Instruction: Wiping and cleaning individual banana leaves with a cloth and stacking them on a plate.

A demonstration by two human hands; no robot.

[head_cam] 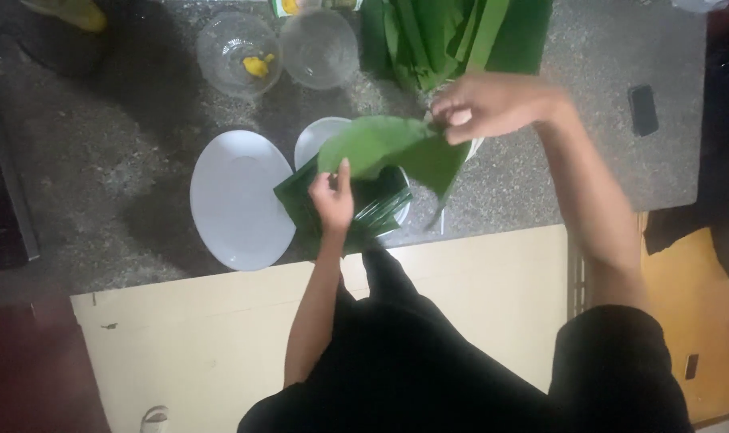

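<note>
A green banana leaf piece (384, 144) is held up over a stack of cut leaf pieces (364, 210) that lies on a white plate (323, 136). My left hand (332, 200) pinches the lower left edge of the lifted leaf, thumb up. At the leaf's upper right corner, my right hand (492, 104) grips it with closed fingers. The leaf curves between both hands.
An empty white oval plate (236, 200) lies left of the stack. Two glass bowls sit at the back, one (238, 52) with yellow bits, one (319, 48) empty. A pile of long green leaves (452, 36) lies behind. A dark phone (643, 110) rests at the right on the grey counter.
</note>
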